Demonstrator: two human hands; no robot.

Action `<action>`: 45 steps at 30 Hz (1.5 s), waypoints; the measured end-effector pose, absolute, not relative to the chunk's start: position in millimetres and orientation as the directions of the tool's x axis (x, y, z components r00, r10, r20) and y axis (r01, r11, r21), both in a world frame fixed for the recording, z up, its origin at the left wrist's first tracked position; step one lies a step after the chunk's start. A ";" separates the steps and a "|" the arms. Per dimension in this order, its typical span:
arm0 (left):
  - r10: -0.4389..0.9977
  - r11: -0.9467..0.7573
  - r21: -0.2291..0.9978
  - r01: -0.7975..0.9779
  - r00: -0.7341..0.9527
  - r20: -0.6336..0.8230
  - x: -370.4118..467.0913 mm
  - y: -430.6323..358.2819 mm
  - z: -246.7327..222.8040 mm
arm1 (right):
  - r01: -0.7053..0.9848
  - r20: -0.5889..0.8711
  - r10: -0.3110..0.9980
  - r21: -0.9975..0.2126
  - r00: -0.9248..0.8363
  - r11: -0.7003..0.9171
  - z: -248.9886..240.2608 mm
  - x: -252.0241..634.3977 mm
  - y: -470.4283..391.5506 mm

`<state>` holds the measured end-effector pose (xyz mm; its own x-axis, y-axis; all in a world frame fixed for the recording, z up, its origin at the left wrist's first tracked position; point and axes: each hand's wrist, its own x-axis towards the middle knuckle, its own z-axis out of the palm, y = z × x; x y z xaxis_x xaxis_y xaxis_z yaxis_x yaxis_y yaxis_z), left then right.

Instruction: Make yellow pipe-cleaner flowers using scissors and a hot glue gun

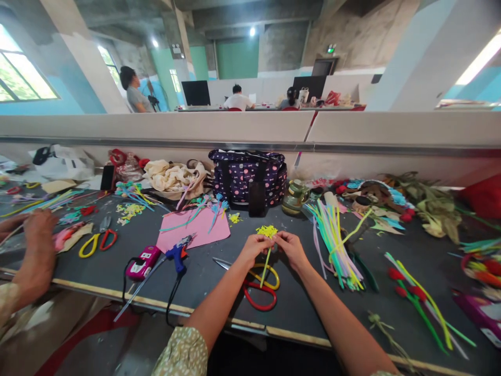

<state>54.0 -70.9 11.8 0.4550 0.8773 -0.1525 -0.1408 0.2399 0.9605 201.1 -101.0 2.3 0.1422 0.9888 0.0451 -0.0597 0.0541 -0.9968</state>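
Note:
My left hand (255, 247) and my right hand (290, 248) meet in front of me with fingertips pinched together. Between them is a thin yellow pipe cleaner (265, 267), its lower end hanging down. Just beyond the fingertips shows a cluster of small yellow pieces (266, 230); whether it joins the pipe cleaner or lies on the table I cannot tell. Under the hands lie large scissors (260, 305) with red and yellow handles, blades pointing left. To the right of my right hand rests a bundle of pastel pipe cleaners (340, 256).
Left of my hands are a blue glue gun (178, 255), a magenta box (144, 262) and a pink sheet (195, 230). A dark patterned bag (248, 180) and a glass jar (294, 197) stand at the back. Another person's hand (39, 237) works at the left.

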 end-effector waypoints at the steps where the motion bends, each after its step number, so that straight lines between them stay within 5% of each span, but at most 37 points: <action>1: 0.874 0.253 0.956 -0.149 0.459 -0.160 54.0 -70.4 9.6 | -0.068 0.045 0.989 -0.996 0.143 0.055 0.8 200.3 -100.3; 17: 0.790 0.490 0.817 -0.304 0.551 -0.269 53.7 -69.3 0.8 | -0.408 -0.140 0.986 -0.908 0.092 -0.091 -3.4 195.6 -105.7; 45: 0.762 0.434 0.886 -0.161 0.590 -0.267 55.9 -77.2 12.1 | -0.401 -0.139 0.986 -0.912 0.094 -0.090 1.9 196.7 -109.3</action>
<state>55.9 -77.2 12.1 0.5898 0.7622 -0.2668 -0.1606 0.4345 0.8862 196.7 -109.3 1.9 0.0943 0.9858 -0.1393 -0.4010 -0.0905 -0.9116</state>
